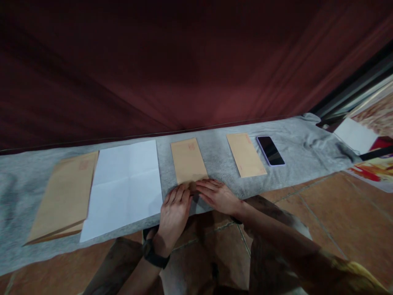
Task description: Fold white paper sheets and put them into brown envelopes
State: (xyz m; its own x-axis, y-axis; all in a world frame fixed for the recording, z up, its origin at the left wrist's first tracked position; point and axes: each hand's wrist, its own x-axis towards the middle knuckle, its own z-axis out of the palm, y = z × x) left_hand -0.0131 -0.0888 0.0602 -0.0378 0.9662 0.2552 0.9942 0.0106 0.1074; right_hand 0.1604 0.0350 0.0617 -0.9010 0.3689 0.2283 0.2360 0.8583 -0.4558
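A brown paper envelope (188, 159) lies flat on the grey cloth in front of me, with red print at its far end. My left hand (176, 209) grips its near end at the left, fingers close together over the paper. From the right, my right hand (218, 197) holds the same end, its fingertips almost meeting the left ones. The hands cover the envelope's near edge, so its flap cannot be made out. Left of it lies a creased white sheet of paper (125, 186), and to the right a second brown envelope (246, 155).
A larger brown envelope (66, 190) lies at the left, partly under the white sheet. A phone in a purple case (270, 150) rests at the right on the grey cloth (310, 151). Dark red fabric (196, 73) rises behind. Tiled floor (334, 209) shows below the near edge.
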